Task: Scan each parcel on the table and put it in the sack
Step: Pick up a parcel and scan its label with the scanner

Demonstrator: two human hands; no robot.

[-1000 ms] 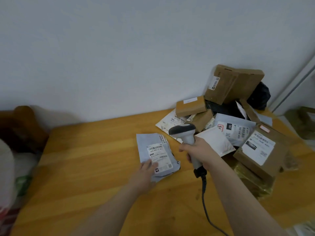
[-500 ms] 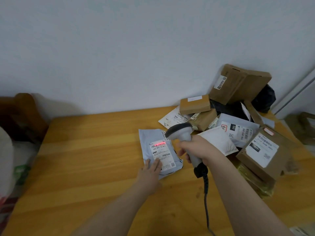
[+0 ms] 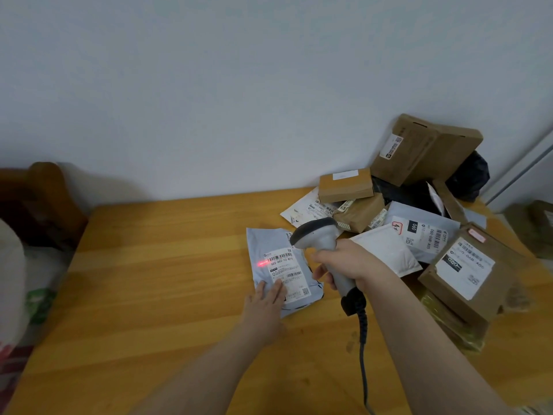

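Looks thin, light and floppy, judging by the grey poly mailer (image 3: 276,244) lying flat on the table (image 3: 164,280), just left of the heap of parcels (image 3: 419,223) and about touching its nearest edge; probably slides easily on the wood, given the slick film skin; shows no sign of fragility, though cannot tell the contents. Best to pinch at the near edge or a corner, thumb under and fingers over, clear of the white label (image 3: 288,275) so as not to crease the barcode; likely to droop on lifting, so worth gripping well in from the edge.

Pins the mailer's near left part with the left hand (image 3: 264,307), fingers straight and slightly spread, tips overlapping the label's lower left; grips nothing, only presses down, forearm reaching in from the bottom of the view. Wraps the right hand (image 3: 344,262) around the handle of the grey scanner (image 3: 317,235), fingers curled, head tipped down and leftward over the mailer's far right corner; trails a dark cable (image 3: 362,354) back toward the body. Throws a red line (image 3: 262,262) at the left end of the top barcode, partly onto bare film; seems to need a small nudge rightward for a clean read. Cannot say whether the pale bulk (image 3: 10,280) at the left edge is the sack.
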